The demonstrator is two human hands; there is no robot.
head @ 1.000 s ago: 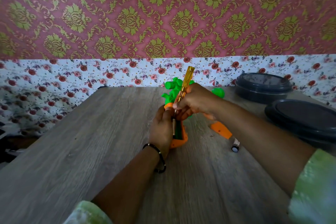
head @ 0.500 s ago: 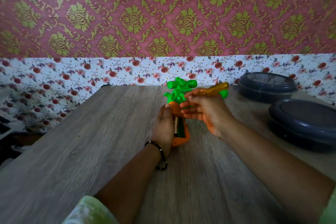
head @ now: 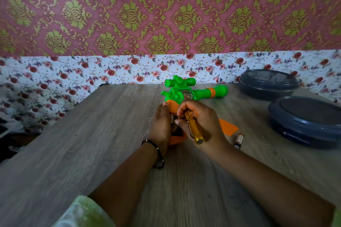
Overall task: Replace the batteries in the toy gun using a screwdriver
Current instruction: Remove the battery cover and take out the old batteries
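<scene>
Patterned wallpaper, maroon and gold above a floral band, backs a grey wood-grain surface [head: 92, 153]. On it lies the toy gun [head: 186, 92], its green barrel running away to the right and its orange grip pointing back toward the person. The left hand [head: 161, 125] wraps the left side of the grip, fingers curled round it, steadying it. The right hand [head: 201, 121] is nearer the open battery bay: its fingers curl round the screwdriver [head: 194, 129], whose amber handle lies along the palm with its butt pointing toward the person, while thumb and fingertips reach into the bay; whether they pinch a battery there cannot be told. The orange cover [head: 228, 127] lies loose just right of that hand, with a battery [head: 239, 140] beside it. Two dark lidded containers [head: 304, 121] sit well apart at the right. The bay's long axis runs along the grip, toward the person, so a cell would likely slide in along that line, right hand working, left bracing.
</scene>
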